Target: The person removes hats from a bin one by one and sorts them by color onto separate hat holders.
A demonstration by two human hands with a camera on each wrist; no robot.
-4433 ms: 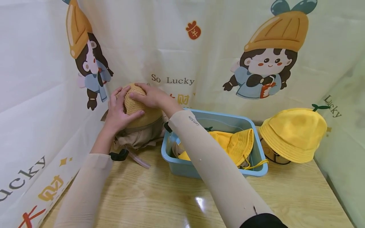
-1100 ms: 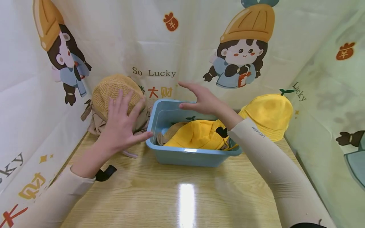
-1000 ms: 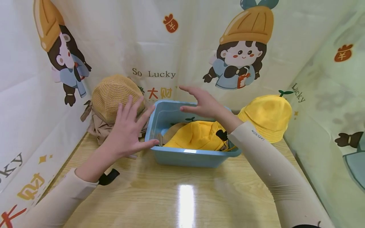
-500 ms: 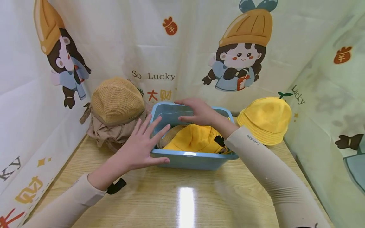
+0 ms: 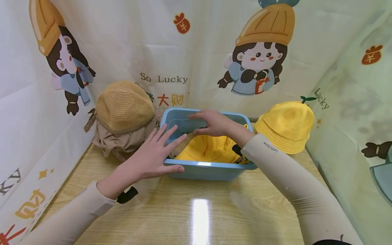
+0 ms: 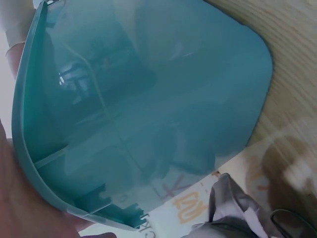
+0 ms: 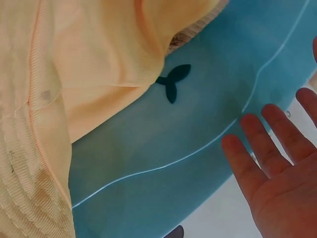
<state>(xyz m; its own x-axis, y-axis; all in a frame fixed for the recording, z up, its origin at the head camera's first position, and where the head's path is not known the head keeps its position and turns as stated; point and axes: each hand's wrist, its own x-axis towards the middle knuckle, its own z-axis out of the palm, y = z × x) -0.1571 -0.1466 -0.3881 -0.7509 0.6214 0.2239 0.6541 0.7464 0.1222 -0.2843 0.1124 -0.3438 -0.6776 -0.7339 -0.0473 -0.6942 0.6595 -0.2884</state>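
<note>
A blue plastic bin (image 5: 196, 170) stands mid-table, holding a yellow bucket hat (image 5: 208, 149) and part of a tan hat (image 5: 185, 142). My left hand (image 5: 154, 153), fingers spread, is at the bin's left front corner, its palm close along the rim in the left wrist view. Over the back of the bin, my right hand (image 5: 212, 124) reaches in from the right with relaxed fingers and nothing held. In the right wrist view its fingers (image 7: 262, 153) overlap the bin's back wall, and a green sprout (image 7: 174, 82) shows beside the yellow fabric (image 7: 109, 74).
On the left, a straw hat (image 5: 124, 107) with brown cloth (image 5: 122, 139) sits against the curtain. A second yellow bucket hat (image 5: 286, 126) with a sprout stands at the right. Printed curtain walls (image 5: 196, 51) enclose the wooden table (image 5: 171, 211) on three sides.
Both hands have left the straw hat at the left. My left hand has moved right to the bin's corner, and my right hand has lowered over the bin. The hats and bin stay put lately.
</note>
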